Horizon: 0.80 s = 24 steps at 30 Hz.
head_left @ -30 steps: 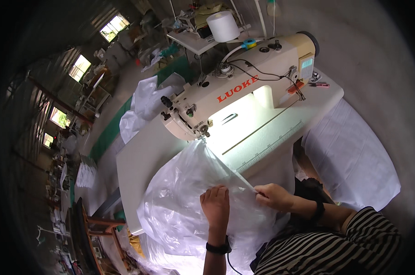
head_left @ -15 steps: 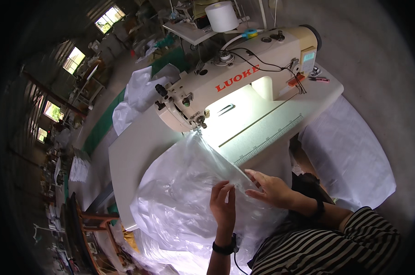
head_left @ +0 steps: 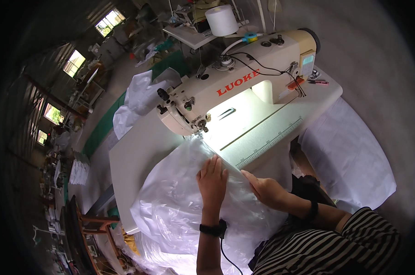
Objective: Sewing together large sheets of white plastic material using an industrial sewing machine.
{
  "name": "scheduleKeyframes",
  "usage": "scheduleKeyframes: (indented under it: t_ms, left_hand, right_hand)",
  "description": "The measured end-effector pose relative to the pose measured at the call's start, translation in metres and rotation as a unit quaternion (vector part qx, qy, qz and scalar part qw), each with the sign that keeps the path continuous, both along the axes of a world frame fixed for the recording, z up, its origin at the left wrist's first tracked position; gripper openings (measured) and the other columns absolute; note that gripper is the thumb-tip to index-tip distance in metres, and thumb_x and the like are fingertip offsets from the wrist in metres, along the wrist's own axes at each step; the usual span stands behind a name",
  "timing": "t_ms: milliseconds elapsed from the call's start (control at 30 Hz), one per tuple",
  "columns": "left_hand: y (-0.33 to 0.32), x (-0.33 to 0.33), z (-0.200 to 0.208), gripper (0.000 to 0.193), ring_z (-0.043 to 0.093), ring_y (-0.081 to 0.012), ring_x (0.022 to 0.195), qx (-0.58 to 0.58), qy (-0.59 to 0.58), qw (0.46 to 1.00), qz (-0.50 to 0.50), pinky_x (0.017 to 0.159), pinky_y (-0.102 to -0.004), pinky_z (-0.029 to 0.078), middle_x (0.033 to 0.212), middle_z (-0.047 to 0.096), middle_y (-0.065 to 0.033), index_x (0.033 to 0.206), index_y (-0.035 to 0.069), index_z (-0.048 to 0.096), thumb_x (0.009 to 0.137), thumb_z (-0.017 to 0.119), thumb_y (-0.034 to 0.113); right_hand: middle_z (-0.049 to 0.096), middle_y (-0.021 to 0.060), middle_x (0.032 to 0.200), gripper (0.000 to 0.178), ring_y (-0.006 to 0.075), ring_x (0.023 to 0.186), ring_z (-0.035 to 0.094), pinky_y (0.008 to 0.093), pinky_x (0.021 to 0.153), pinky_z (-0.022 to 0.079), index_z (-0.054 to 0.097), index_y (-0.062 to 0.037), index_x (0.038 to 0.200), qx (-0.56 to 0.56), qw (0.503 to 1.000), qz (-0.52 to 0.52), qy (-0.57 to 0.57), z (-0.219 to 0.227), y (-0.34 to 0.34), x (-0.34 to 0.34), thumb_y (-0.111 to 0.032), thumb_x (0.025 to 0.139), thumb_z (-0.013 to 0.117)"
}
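Glossy white sheeting (head_left: 170,188) lies bunched over the front of the sewing machine (head_left: 244,68), its far end running under the needle area. My left hand (head_left: 212,178) rests flat on the sheeting just short of the machine head, fingers stretched out. At the sheeting's right edge, my right hand (head_left: 269,190) has the thumb and fingers closed on that edge, by the front of the machine bed. The needle and presser foot are too small and glaring to make out.
A small tweezers-like tool (head_left: 226,113) lies on the lit machine bed. A cone of white thread (head_left: 221,20) stands behind the machine. More white sheeting (head_left: 349,151) hangs at the right, and another white heap (head_left: 141,94) lies at the left. A brown wooden stool (head_left: 97,224) stands lower left.
My left hand has moved up and left toward the machine head, going from curled fingers to lying flat. My right fingers have closed on the edge. The sheeting under my hands looks flatter.
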State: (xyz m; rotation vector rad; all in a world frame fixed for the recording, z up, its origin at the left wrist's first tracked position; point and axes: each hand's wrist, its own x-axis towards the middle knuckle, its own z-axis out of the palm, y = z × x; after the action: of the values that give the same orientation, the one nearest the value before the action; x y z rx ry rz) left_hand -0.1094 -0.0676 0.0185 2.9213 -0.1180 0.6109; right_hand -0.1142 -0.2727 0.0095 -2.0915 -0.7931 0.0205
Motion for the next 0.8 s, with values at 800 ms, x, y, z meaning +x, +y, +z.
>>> scheduleKeyframes:
  t_ms: [800]
  left_hand:
    - [0.139, 0.014, 0.015, 0.068, 0.022, -0.0453, 0.142, 0.011, 0.272, 0.948, 0.164, 0.101, -0.0764, 0.025, 0.156, 0.028, -0.0160, 0.151, 0.026, 0.032, 0.092, 0.057, 0.050]
  right_hand:
    - [0.061, 0.0082, 0.063, 0.051, 0.0216, 0.049, 0.062, 0.0341, 0.041, 0.048, 0.049, 0.0047, 0.134, -0.258, 0.959, 0.026, -0.116, 0.007, 0.076, 0.038, -0.006, 0.085, 0.053]
